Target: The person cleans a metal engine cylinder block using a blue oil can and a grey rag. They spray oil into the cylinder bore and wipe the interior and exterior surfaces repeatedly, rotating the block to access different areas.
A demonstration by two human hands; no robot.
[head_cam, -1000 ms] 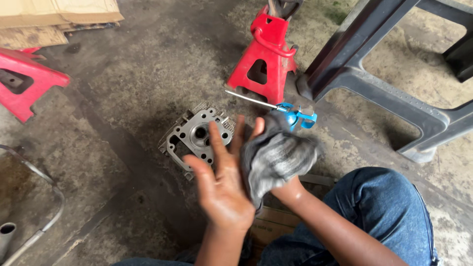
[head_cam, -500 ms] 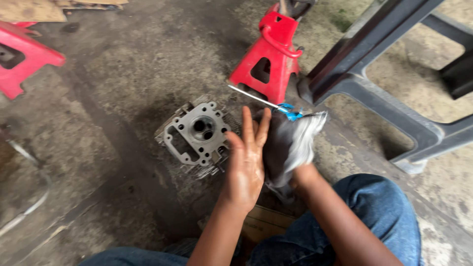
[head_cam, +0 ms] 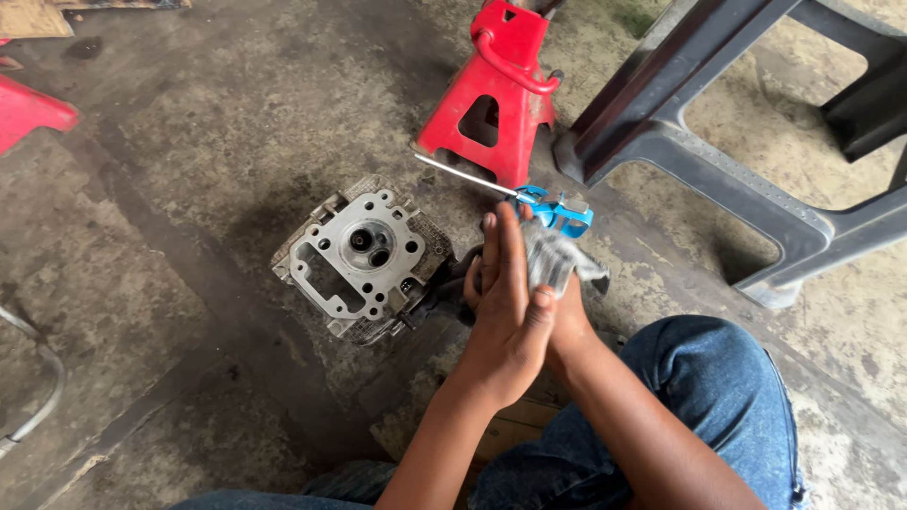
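The left hand (head_cam: 505, 316) is raised flat, fingers straight and together, pointing away from the person, its palm pressed against a grey rag (head_cam: 556, 263). Its grip is not closed round anything; the open palm only bears on the cloth. The right hand (head_cam: 567, 326) lies mostly hidden behind the left one, and the rag sits bunched between the two, so it appears to have hold of the rag, though its fingers cannot be made out. The rag is held above the concrete floor (head_cam: 189, 142), between the palms, with a loose fold hanging out to the right.

Just left of the hands, a grey metal engine part (head_cam: 357, 255) rests on the floor, flat machined face up, with a round recess in the middle and bolt holes about its edge. It lies near the left hand but apart from it.

Just beyond the fingertips lies a screwdriver (head_cam: 529, 198) with a blue handle, its shaft running up and left toward a red jack stand (head_cam: 496, 90), which stands upright. To the right of the stand are the dark legs of a plastic chair (head_cam: 680, 142). The person's knee in blue jeans (head_cam: 699, 397) shows at lower right. Another red stand (head_cam: 28, 109) is partly in view at the left edge.
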